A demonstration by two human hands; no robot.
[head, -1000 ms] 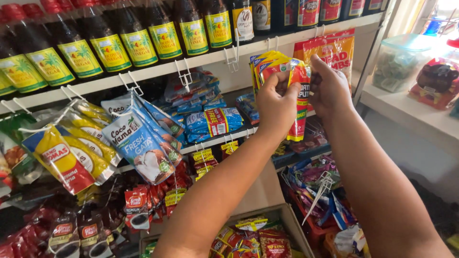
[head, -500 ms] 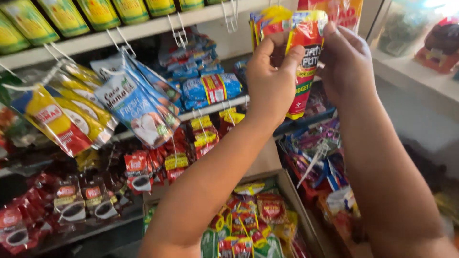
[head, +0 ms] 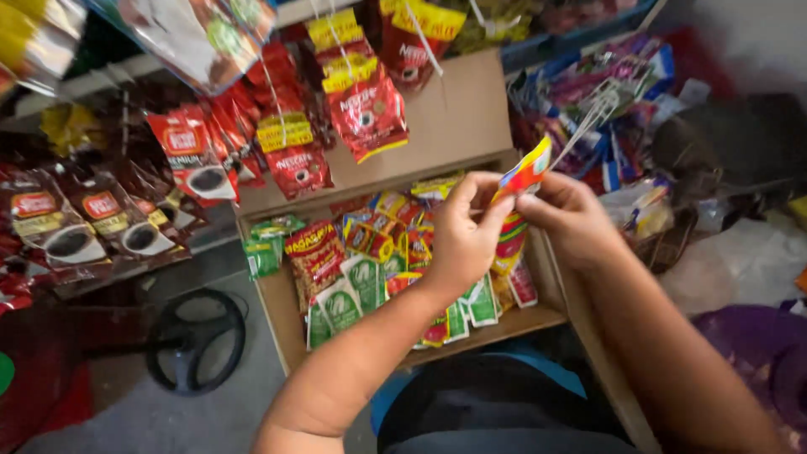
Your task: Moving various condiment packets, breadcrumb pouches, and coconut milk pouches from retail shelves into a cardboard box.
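My left hand [head: 464, 235] and my right hand [head: 573, 220] both pinch the top of a strip of red and yellow snack sachets [head: 519, 210], which hangs down between them. The strip dangles over an open cardboard box [head: 277, 298] holding several red, green and yellow packets [head: 353, 277]. My forearms reach in from the lower right.
Red coffee sachet strips [head: 366, 109] hang from hooks above the box. Darker sachets [head: 84, 227] fill a shelf at left. A black round object [head: 197, 340] lies on the floor at left. Bare metal hooks [head: 593, 109] and mixed packets sit at right.
The view has swung down from the upper shelves to the box. Both hands have brought the sachet strip down off the high hook to just above the box.
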